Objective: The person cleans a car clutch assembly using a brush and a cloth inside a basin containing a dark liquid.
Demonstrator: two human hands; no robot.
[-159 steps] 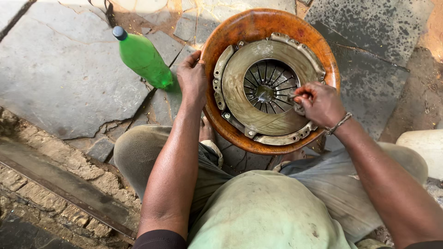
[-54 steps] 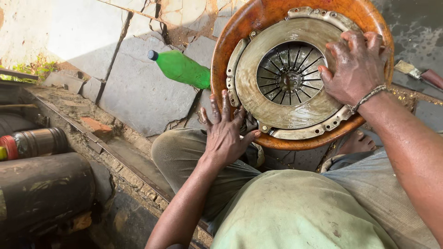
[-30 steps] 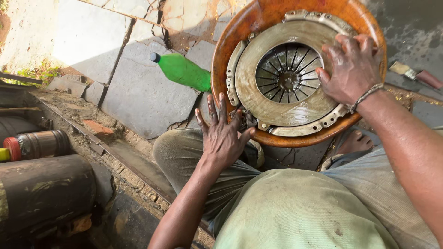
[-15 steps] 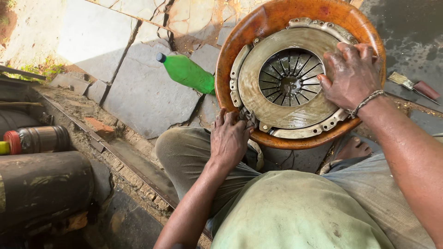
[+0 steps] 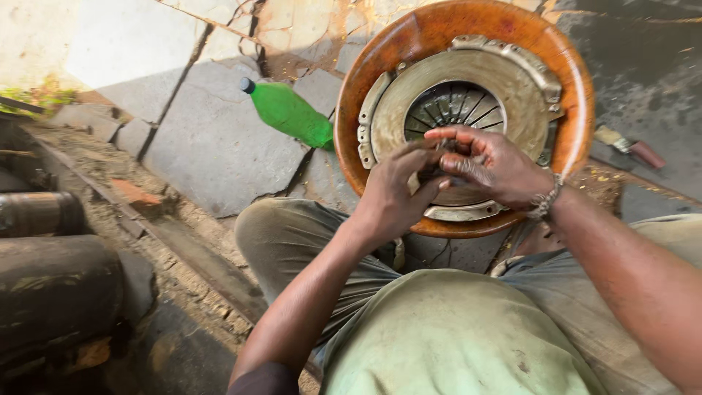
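I see both hands off rim now, met over centre of round rusty-orange flywheel with grey clutch pressure plate (image 5: 468, 95). Left hand (image 5: 398, 194) and right hand (image 5: 490, 164) pinch small dark part (image 5: 433, 170) together; part unidentifiable. Green plastic bottle (image 5: 289, 113) at nine o'clock. Judging: fitting small piece.

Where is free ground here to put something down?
The grey stone slab left of the green bottle is bare. The dark ground right of the rusty disc is mostly free, above a small tool. It is crowded where both hands meet over the clutch plate.
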